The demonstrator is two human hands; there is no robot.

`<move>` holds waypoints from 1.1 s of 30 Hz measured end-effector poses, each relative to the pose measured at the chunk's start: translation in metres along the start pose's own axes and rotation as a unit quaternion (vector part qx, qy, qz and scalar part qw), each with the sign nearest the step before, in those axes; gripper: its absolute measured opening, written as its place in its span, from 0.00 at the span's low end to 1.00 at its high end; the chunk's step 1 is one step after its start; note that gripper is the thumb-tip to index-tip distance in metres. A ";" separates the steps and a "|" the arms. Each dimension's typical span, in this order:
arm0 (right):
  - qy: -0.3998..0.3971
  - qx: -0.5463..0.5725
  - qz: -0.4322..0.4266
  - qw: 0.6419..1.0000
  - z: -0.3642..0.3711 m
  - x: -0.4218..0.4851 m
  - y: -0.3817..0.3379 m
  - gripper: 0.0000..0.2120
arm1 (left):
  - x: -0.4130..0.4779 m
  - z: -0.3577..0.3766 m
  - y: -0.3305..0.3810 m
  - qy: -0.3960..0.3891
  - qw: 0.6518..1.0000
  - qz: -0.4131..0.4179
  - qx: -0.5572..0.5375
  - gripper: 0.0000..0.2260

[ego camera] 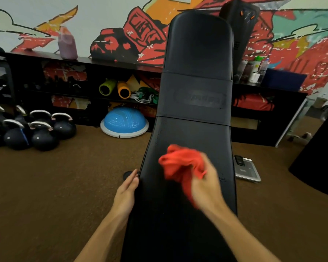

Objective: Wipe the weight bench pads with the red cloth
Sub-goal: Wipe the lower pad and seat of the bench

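Note:
A long black weight bench pad runs from the bottom of the view up to an inclined back part against the wall. My right hand grips a bunched red cloth and holds it on the pad's lower part, blurred by motion. My left hand rests with straight fingers against the pad's left edge, beside the cloth.
Several black kettlebells sit on the brown floor at the left. A blue half-ball trainer lies by the low black shelf with foam rollers. A grey scale lies right of the bench. A dark object stands at the right.

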State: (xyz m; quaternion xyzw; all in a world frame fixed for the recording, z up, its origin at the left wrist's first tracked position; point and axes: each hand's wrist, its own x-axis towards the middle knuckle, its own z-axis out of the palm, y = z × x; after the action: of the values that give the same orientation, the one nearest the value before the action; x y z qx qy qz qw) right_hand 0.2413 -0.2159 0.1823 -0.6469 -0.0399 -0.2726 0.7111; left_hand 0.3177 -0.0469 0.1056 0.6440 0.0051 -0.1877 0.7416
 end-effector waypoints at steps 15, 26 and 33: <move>0.113 -0.673 -0.025 0.730 0.062 0.081 0.068 0.44 | 0.014 0.019 0.011 -0.046 0.987 0.026 0.149 0.27; -0.279 -0.691 -0.228 0.627 0.025 0.048 0.072 0.35 | 0.017 0.019 0.000 -0.009 0.993 0.064 0.094 0.19; -0.127 -0.715 -0.163 0.668 -0.026 0.037 0.068 0.43 | 0.014 0.012 0.003 -0.048 0.991 0.040 0.118 0.24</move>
State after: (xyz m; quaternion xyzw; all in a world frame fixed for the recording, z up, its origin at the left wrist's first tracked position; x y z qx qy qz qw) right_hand 0.2951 -0.2522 0.1323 -0.9686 -0.0277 -0.2444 -0.0365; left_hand 0.3291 -0.0625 0.1072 0.7172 -0.0786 -0.1875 0.6666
